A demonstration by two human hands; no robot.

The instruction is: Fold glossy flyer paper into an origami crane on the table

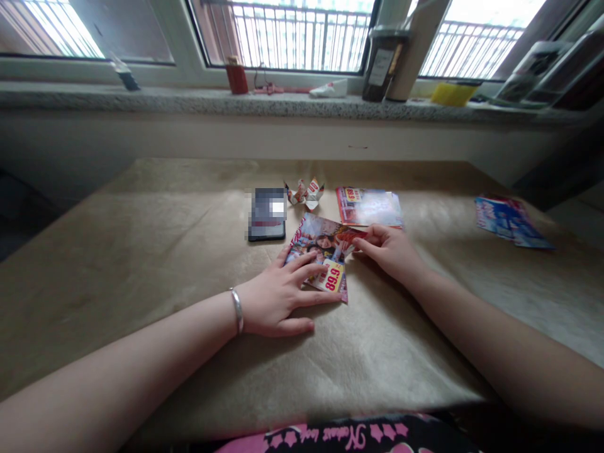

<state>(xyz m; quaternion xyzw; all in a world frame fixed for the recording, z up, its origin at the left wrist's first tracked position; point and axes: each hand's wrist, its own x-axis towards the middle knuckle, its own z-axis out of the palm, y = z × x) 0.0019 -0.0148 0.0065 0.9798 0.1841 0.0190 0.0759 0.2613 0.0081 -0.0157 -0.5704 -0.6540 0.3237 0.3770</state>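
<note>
A colourful printed paper leaflet (325,239), marked 89.6 on a yellow patch, lies on the table in front of me. My left hand (278,302) rests palm down across its lower left part, fingers spread and stretched out. At its right corner, my right hand (384,248) pinches the paper between thumb and fingers; the corner looks folded or lifted there. Just behind my right hand is a stack of similar leaflets (370,207). A folded paper piece (306,194) with pointed flaps stands beyond the leaflet, beside a dark phone (267,217) with a blurred screen.
More leaflets (509,220) lie fanned at the table's right. The table has a tan cover (189,270) and meets the wall at the back. Along the stone windowsill (292,104) stand a red container (236,77), a dark jar (381,66) and a yellow item (453,94).
</note>
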